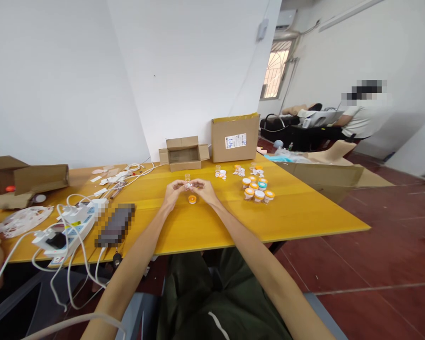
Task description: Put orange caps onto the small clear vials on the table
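**Small item worked between both hands above an orange lid**

A yellow table [297,217] is shown, bearing a large carton [235,138], an open box [183,153] and a cluster of small lidded jars [258,189]. The left hand [173,191] and right hand [204,189] are closed together on a small white item [188,186]; its nature cannot be told. An orange lid [192,199] lies just below. A fitting step is judged in hand; fine alignment is called for.

The table [297,217] is bright yellow. An orange lid [192,199] lies on it near the hands. To the right, small jars [258,189] carry orange lids, one teal. Far boxes [234,138] are brown cardboard; the left cables [71,245] are white; the floor [393,255] is dark red.
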A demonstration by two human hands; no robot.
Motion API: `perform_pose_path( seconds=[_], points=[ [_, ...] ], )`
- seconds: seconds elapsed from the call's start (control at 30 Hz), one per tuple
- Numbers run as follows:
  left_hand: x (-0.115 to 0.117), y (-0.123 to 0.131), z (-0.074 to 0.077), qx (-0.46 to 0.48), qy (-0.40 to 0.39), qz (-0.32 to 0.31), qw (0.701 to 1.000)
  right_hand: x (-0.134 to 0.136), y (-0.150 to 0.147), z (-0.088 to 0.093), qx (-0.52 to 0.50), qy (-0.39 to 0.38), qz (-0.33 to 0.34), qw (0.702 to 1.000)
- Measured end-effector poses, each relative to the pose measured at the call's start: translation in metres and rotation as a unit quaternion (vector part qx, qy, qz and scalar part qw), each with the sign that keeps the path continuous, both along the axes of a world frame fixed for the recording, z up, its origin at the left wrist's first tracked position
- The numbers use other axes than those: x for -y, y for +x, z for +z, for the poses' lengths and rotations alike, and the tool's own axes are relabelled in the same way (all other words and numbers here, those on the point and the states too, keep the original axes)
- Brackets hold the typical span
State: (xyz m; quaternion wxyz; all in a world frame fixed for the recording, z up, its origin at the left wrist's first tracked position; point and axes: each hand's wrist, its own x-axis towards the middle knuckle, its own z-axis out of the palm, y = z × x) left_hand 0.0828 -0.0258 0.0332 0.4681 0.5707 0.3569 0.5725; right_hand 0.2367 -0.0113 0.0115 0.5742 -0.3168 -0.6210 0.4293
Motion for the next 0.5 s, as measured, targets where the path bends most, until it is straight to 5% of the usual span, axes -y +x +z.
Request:
perform_pose_path(
  seconds=[0.5],
  points=[
    [-0.0003, 0.0000, 0.0000, -0.012, 0.013, 0.006, 1.000, 0.0016, -0.0015, 0.0002, 0.006, 0.019, -0.007, 1.000]
  ],
)
